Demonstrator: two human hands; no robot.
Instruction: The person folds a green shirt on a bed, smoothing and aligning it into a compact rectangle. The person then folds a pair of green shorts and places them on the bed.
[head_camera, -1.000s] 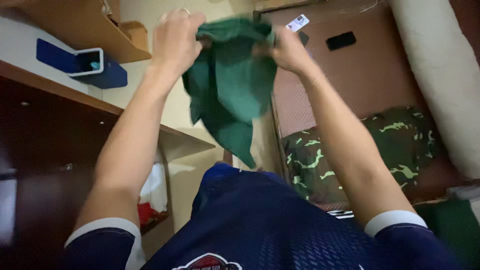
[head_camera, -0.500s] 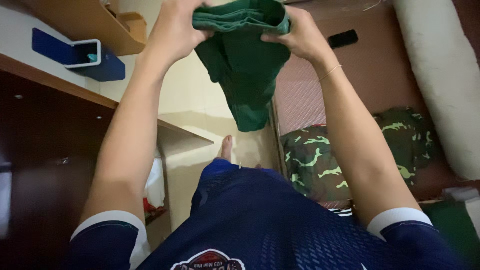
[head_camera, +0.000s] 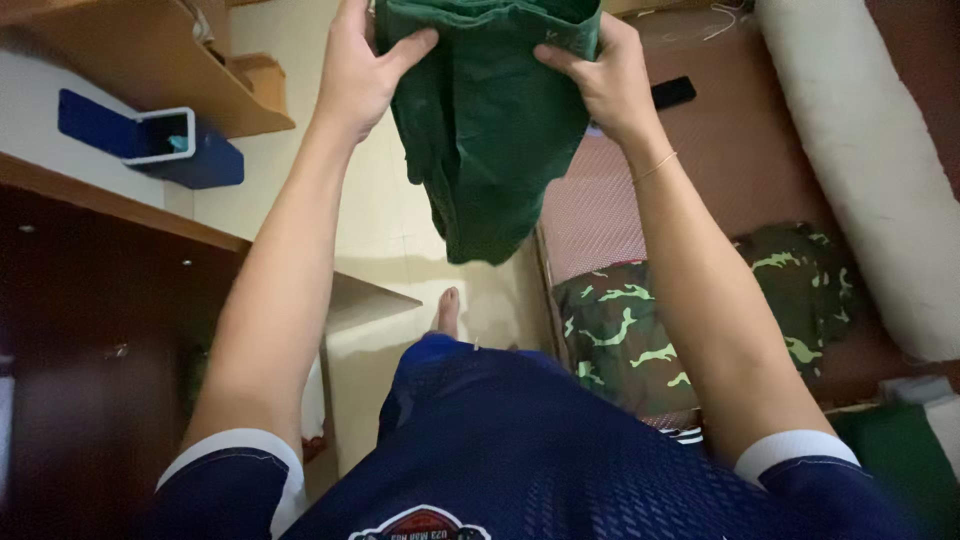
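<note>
Green garment (head_camera: 490, 130) — both hands' grip

A camouflage cloth (head_camera: 690, 310) lies beside a pale bolster (head_camera: 870, 180) (perhaps a pillow); a blue box (head_camera: 165, 140) sits left.

Your single head-worn camera looks steeply down, close over your raised arms, toward floor and bed.

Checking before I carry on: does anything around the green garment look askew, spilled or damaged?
Nothing stands out. Left hand and right hand hold the green garment by its top edge; it hangs freely, undamaged as far as visible.
</note>
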